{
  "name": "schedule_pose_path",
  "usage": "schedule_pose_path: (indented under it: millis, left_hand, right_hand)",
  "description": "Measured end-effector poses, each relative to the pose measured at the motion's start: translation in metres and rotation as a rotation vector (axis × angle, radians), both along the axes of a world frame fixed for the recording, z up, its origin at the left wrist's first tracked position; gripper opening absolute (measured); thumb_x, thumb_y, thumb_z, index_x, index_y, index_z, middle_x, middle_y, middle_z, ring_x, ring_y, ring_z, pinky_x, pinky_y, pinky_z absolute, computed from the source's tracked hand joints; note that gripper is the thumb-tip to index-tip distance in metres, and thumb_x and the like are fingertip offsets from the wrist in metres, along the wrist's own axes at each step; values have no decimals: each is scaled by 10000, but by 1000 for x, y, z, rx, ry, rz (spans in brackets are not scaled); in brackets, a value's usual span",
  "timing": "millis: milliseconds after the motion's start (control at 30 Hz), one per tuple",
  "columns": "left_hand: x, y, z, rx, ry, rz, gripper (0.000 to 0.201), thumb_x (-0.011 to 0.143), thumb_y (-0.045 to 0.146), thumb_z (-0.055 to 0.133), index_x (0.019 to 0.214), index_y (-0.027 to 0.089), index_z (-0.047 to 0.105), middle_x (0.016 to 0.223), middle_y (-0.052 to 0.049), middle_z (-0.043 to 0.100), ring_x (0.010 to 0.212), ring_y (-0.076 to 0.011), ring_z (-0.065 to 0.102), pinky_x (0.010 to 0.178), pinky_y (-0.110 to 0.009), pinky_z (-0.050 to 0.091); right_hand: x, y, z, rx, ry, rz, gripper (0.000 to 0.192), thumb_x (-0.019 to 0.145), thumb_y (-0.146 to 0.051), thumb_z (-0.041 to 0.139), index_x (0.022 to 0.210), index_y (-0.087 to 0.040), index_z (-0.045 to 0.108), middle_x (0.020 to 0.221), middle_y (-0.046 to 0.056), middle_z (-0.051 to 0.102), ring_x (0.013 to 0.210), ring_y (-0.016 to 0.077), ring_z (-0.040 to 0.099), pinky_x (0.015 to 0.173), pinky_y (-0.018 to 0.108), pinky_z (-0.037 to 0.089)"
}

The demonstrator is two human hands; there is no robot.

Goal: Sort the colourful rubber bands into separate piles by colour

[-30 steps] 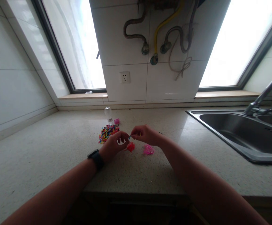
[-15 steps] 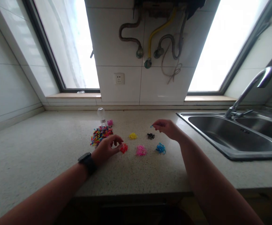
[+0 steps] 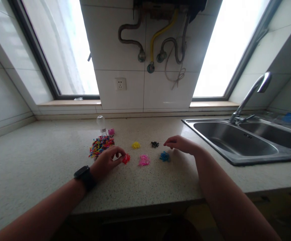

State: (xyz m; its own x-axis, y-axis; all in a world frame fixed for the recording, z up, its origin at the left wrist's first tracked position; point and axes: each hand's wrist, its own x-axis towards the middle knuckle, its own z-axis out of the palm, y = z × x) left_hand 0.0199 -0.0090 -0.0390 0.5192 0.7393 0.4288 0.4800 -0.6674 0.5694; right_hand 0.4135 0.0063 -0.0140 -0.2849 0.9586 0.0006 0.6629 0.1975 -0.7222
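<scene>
My left hand (image 3: 107,161), with a black watch (image 3: 84,174) on the wrist, rests on the speckled counter (image 3: 35,160). Its loosely curled fingertips touch a small red pile of rubber bands (image 3: 126,158). A large mixed-colour heap of bands (image 3: 100,146) lies just behind it. My right hand (image 3: 180,144) hovers low over the counter with its fingertips pinched together, just above a blue pile (image 3: 164,156) and right of a black pile (image 3: 155,144). Whether a band sits between those fingertips is too small to tell. A yellow pile (image 3: 135,145) and a pink pile (image 3: 144,160) lie between the hands.
A small clear bottle (image 3: 101,123) and a pink cap (image 3: 111,132) stand behind the mixed heap. A steel double sink (image 3: 235,142) with a tap (image 3: 251,95) fills the right side. Tiled wall, socket (image 3: 120,83) and hoses are at the back.
The hands parted: my right hand carried a blue band rightward, then lowered beside the blue pile. My left hand stayed at the red pile. The view shifted right.
</scene>
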Motion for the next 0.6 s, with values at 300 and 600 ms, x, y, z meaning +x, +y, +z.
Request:
schedule_pose_path:
  millis: [300, 600]
  left_hand:
    - [3, -7, 7, 43, 10, -20, 193, 927, 298, 564, 1052, 226, 694, 943, -57, 674, 802, -174, 588, 688, -300, 491]
    - [27, -37, 9, 308, 292, -227, 580, 952, 314, 542, 1504, 295, 365, 1423, -65, 544, 1238, -256, 504, 1045, -455, 407]
  right_hand:
    - [3, 24, -28, 142, -35, -203, 329, 839, -396, 557, 968, -163, 752, 678, 14, 616, 558, 114, 484, 529, 236, 353]
    - [7, 30, -34, 192, -4, -287, 352, 834, -394, 529, 968, -160, 756, 653, 4, 603, 543, 114, 478, 532, 239, 349]
